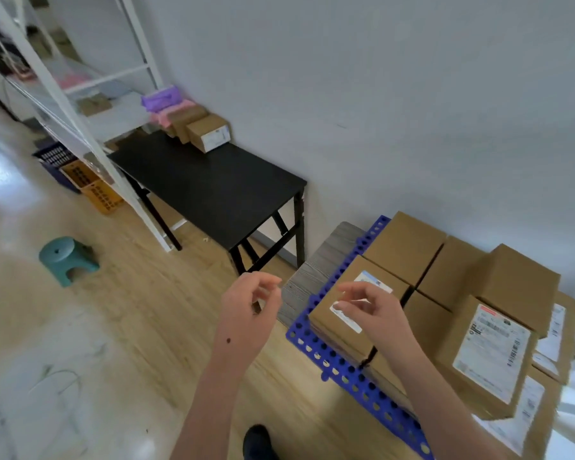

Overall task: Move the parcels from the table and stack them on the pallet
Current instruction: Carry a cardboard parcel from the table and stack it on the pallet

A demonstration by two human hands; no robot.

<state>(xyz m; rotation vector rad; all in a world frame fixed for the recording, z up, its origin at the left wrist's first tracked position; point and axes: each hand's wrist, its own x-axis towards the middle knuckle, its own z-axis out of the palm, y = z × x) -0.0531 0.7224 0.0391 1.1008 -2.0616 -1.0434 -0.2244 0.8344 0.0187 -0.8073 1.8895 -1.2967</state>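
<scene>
Right now L grip (246,313) & R grip (379,317) hang empty, fingers loosely curled, nr parcels (402,244) on pallet (342,368).

The black table (213,184) stands along the wall. At its far end sits a small heap of parcels: a brown box (208,132) with a white label in front, a second brown box (186,118) touching it behind, then pink bags (158,119) and a purple bag (160,96). Just beside the table's near end lies the blue pallet (332,358), full of holes. It carries cardboard boxes (402,244) packed tight, some in a second layer with white labels.
</scene>
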